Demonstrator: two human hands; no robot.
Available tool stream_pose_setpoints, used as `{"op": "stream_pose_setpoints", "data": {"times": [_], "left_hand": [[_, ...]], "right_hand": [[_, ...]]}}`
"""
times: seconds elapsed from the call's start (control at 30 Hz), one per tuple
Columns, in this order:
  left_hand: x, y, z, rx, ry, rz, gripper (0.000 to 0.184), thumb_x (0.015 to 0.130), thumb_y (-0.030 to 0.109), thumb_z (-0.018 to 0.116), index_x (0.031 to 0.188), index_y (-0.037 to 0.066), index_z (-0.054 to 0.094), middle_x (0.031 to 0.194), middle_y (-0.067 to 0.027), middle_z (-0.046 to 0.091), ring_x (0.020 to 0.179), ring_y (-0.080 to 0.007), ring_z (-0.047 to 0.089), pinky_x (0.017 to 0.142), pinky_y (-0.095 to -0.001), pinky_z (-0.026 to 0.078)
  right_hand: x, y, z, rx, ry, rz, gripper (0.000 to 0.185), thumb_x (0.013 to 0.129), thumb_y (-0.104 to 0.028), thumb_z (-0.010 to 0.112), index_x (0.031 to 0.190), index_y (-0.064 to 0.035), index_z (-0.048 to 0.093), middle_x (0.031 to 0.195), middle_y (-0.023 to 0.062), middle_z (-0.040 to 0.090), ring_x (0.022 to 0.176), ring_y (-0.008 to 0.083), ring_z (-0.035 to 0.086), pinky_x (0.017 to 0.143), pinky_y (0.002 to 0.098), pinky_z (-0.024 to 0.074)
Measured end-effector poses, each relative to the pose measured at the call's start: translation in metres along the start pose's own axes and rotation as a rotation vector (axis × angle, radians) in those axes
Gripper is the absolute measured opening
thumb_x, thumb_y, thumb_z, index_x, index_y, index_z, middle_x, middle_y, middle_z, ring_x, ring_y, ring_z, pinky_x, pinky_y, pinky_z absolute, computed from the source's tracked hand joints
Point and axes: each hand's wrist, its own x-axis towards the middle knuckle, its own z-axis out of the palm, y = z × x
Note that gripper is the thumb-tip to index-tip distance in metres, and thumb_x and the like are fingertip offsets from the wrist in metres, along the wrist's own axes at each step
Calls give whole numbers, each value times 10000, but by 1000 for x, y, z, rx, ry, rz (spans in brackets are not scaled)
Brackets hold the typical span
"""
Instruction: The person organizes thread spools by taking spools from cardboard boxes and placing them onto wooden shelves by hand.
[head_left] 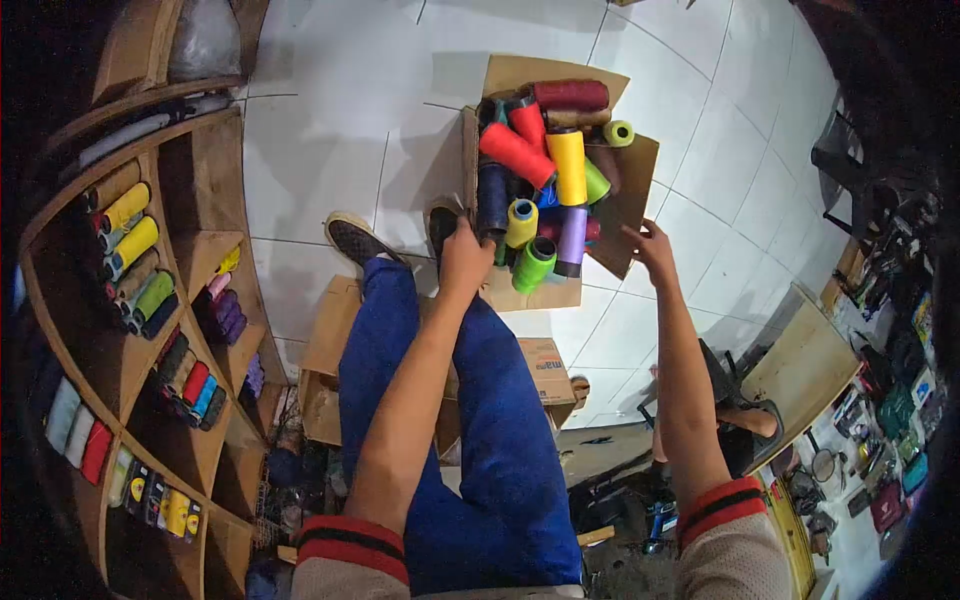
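A cardboard box [470, 165] with its flaps folded out stands on the floor, heaped with thread cones. In it I see a red cone [517, 155], a yellow cone [570, 168], a purple cone [572, 238], a bright green cone [535, 263] and a navy cone [491, 198]. My left hand [468, 258] is closed at the box's near left edge, just below the navy cone; its fingertips are partly hidden. At the right flap, my right hand [652, 252] has its fingers apart, close to the flap's edge, with nothing held.
Wooden shelves [205, 245] with thread cones run along the left. A second cardboard box [545, 370] is behind my legs. Another person's foot [752, 420] shows at lower right, near a cluttered surface [860, 450]. White tiles [330, 60] cover the floor.
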Motion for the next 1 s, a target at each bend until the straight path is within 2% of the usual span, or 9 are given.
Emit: {"op": "stream_pose_setpoints", "data": {"times": [0.03,0.07,0.13,0.23,0.33,0.6,0.63,0.83,1.0], "left_hand": [[1,6,-4,0,-25,-45,504,744,170,593,1173,-42,431,933,-321,584,919,-444,566,800,-495,451],[0,12,-9,-3,-48,-93,461,753,150,577,1155,-29,438,939,-319,582,924,-440,563,803,-497,450],[7,7,-5,-27,-48,-80,444,752,155,582,1141,-16,454,902,-315,590,904,-449,566,793,-499,454],[12,-10,3,-1,-46,-47,440,752,156,583,1138,-14,457,868,-318,593,877,-461,570,783,-503,456],[14,-14,4,52,-87,-29,435,752,149,586,1124,-36,456,854,-330,587,860,-469,571,777,-508,455],[4,-1,-4,31,-52,-42,292,766,121,582,958,-91,523,859,-337,579,868,-472,566,765,-515,455],[4,-4,-3,16,-56,-48,288,759,123,591,952,-82,529,884,-329,580,881,-473,561,774,-518,450],[7,-5,3,-15,-3,-64,261,762,112,579,944,-70,535,888,-319,584,863,-485,555,771,-521,448],[-2,-7,-6,-23,84,27,220,791,74,532,928,-99,532,797,-322,586,802,-462,581,687,-502,478]], "right_hand": [[6,3,6,-19,-12,18,437,784,-254,694,1139,-50,541,779,50,610,669,80,542,509,201,412],[10,6,11,-7,-41,-20,391,804,-255,670,1114,-45,556,763,52,600,647,101,531,527,230,420],[-8,-28,25,-414,52,-132,306,854,-224,591,1086,-26,568,798,52,604,639,117,525,550,267,427],[17,-9,39,-82,50,-96,259,878,-174,514,1067,-8,573,832,47,609,673,126,530,599,288,436],[23,5,40,-109,70,-209,255,871,-118,471,1078,-5,569,869,40,617,710,115,530,630,269,436],[9,-15,42,-272,121,-222,287,811,-64,498,1080,13,566,939,116,645,852,190,590,760,326,456],[4,-18,40,-235,95,-137,292,810,-86,502,1082,-2,568,942,150,650,879,234,612,778,345,461],[-11,-27,57,-448,282,-357,344,780,-86,460,1108,-60,559,873,228,631,847,405,606,731,455,474],[-17,-38,59,-480,266,-441,360,781,-70,469,1129,-73,559,878,240,623,835,406,606,719,463,474]]}}
